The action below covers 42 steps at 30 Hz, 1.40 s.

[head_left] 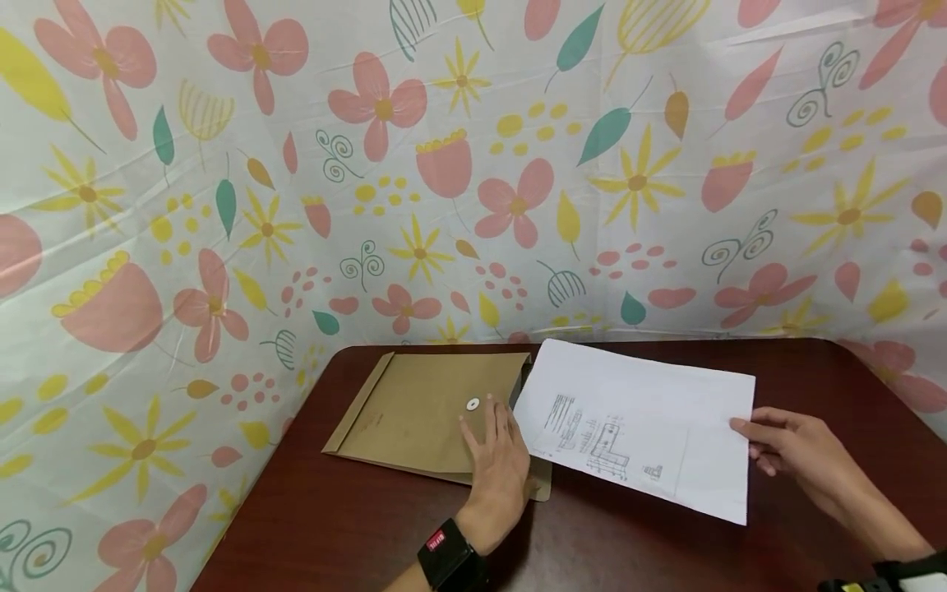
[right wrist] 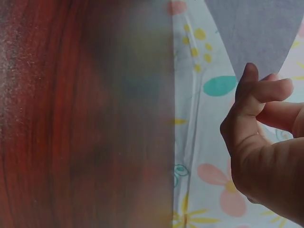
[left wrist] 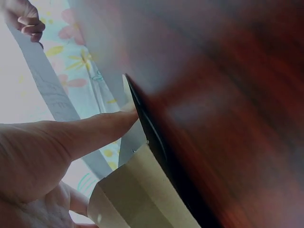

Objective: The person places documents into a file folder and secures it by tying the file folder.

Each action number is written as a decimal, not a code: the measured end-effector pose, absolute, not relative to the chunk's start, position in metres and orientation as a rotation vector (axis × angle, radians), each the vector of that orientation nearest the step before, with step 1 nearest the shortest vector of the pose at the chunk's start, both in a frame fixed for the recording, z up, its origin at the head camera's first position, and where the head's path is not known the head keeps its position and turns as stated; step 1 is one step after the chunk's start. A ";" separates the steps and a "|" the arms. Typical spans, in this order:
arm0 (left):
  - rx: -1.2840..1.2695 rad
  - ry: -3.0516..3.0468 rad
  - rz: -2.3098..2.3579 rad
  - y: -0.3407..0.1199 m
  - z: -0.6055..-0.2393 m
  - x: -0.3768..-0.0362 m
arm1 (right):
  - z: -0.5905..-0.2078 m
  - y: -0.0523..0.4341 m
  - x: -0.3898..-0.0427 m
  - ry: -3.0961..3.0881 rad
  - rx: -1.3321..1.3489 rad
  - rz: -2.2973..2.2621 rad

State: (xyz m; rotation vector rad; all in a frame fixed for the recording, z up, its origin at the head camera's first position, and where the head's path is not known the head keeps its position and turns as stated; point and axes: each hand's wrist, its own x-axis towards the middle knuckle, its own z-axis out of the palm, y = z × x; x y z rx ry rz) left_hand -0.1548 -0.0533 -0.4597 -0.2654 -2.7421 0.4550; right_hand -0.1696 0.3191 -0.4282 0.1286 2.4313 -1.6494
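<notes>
A dark reddish-brown wooden counter (head_left: 355,526) with a rounded far-left corner carries the things, its far and left edges meeting a flower-patterned cloth (head_left: 222,205). A brown paper envelope (head_left: 414,419) with a round white button clasp lies flat on the counter near that far-left corner, its long sides running away from the near edge. Just right of the envelope, a white printed sheet (head_left: 651,427) overlaps the envelope's right edge; whether the sheet rests on the wood cannot be told.

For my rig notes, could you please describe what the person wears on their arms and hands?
Both hands are bare, with no gloves or rings visible. The left hand has a black band with a small red tag at the wrist. The right hand has a black strap with a yellow-and-white part at the wrist.
</notes>
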 end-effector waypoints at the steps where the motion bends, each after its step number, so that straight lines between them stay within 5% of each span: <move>1: -0.261 -2.735 0.459 -0.053 -0.460 -0.155 | -0.429 0.318 -0.170 2.422 0.129 -1.643; 22: -0.268 -2.750 0.380 -0.054 -0.460 -0.158 | -0.435 0.300 -0.183 2.439 0.104 -1.534; 42: -0.267 -2.774 0.405 -0.054 -0.460 -0.159 | -0.437 0.223 -0.210 2.428 -0.007 -1.735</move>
